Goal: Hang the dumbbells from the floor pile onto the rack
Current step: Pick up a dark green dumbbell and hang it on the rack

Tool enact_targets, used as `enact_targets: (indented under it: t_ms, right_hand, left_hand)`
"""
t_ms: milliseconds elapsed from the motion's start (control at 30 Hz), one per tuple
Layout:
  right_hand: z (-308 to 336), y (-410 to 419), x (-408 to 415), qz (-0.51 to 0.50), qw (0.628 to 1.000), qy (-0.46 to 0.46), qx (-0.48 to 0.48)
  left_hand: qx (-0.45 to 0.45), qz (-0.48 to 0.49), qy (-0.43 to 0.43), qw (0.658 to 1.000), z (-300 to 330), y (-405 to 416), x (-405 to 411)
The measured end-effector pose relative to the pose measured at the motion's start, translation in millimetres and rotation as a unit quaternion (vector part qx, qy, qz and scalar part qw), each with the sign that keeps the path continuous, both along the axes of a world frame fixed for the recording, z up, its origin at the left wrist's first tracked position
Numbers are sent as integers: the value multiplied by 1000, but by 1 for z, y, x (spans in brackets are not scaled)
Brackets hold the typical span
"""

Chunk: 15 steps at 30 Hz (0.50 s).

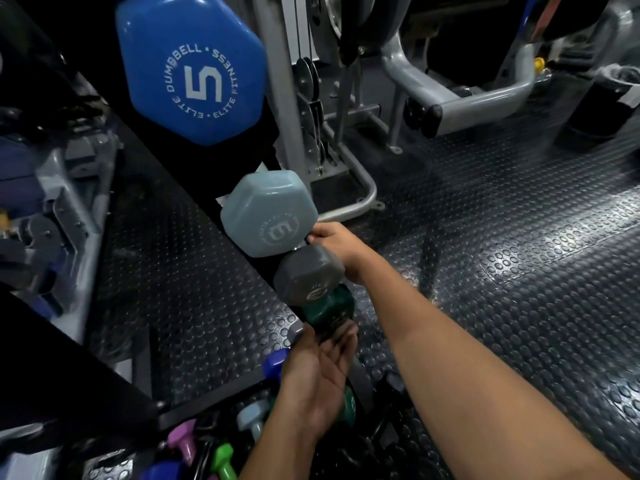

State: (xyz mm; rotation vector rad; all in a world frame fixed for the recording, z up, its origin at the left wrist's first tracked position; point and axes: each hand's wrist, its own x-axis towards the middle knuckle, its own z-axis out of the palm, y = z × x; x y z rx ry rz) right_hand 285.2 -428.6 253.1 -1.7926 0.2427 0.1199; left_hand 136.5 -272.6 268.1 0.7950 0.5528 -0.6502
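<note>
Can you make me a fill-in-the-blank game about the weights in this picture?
1. The big blue dumbbell at the top of the rack has the number ____ on it.
2. The right hand reaches in between the light blue dumbbell and the ____ dumbbell just below it.
3. The left hand touches the dark ____ dumbbell from underneath.
4. In the floor pile sit a pink dumbbell and a bright ____ one beside it.

Missing words: 5; grey; green; green
</note>
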Motion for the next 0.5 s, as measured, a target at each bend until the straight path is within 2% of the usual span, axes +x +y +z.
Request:
enact_targets:
  t_ms: [167, 300, 400, 500]
  right_hand:
    - [-5, 3, 1, 4, 999, -7, -44]
    - [0, 2, -7, 15, 993, -30, -113]
    - [6, -1, -12, 30, 989, -32, -143]
    - [10, -3, -16, 45, 985, -24, -162]
  left_hand:
    - [60, -39, -8, 997, -6, 8, 3]
    - [161, -73, -52, 983, -9, 21, 8]
    - [263, -101, -125, 951, -11, 31, 11]
    - [375, -144, -225, 888, -9, 38, 11]
